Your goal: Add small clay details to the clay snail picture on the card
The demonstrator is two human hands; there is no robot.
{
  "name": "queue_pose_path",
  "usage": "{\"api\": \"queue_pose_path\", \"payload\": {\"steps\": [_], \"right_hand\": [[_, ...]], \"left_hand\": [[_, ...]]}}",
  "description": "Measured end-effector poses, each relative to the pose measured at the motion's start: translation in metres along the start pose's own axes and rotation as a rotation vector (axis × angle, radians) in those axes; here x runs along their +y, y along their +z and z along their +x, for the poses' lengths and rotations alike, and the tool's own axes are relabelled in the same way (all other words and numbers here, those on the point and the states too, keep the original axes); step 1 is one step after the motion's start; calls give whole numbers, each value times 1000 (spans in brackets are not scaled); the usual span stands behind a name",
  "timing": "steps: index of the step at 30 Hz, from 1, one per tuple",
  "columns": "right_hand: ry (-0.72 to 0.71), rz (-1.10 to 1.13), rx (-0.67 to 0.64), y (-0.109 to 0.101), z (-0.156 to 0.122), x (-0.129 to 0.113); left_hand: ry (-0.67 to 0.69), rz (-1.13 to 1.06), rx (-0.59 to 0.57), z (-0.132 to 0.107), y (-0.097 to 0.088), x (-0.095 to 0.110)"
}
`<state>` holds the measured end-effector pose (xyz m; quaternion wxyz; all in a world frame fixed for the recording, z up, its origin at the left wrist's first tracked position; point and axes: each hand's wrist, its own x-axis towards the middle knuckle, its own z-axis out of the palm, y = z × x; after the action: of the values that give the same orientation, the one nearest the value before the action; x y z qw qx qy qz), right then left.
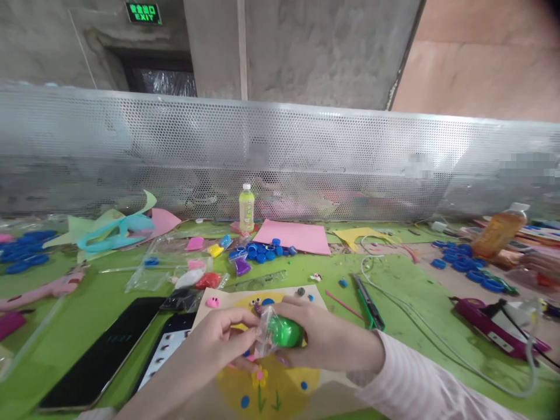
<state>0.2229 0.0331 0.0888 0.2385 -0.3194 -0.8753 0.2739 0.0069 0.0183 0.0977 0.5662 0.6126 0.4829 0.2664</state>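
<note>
Bag of green modelling clay [286, 332] sits in both hands above the decorated card [330, 399], at tabletop [301, 273] 6 o'clock. Right hand [321, 329] wraps the bulk, likely steadying it; left hand [231, 335] pinches the clear neck, likely controlling slack plastic. Long axis roughly 9-to-3, neck pointing at 9

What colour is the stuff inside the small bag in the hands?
Green; the small bag shows in the head view.
</note>
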Motion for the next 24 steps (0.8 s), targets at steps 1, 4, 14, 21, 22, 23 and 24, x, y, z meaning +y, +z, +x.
{"api": "queue_pose_path", "payload": {"steps": [1, 4, 14, 21, 22, 23, 24], "right_hand": [[-4, -16, -3, 1, 1, 1], [-12, -70, -16, 0, 2, 3], [96, -465, 370, 18, -2, -13], [124, -522, 298, 27, 18, -9], [123, -530, 284, 25, 20, -9], [123, -537, 272, 23, 23, -9], [122, -542, 261, 20, 25, -10]], "left_hand": [[7, 12, 0, 0, 2, 1], [32, 64, 6, -2, 5, 0], [143, 74, 105, 4, 10, -2], [170, 225, 186, 4, 20, -9], [185, 259, 207, 5, 20, -10], [204, 295, 230, 5, 19, -11], [225, 332, 254, 5, 18, -11]]}}
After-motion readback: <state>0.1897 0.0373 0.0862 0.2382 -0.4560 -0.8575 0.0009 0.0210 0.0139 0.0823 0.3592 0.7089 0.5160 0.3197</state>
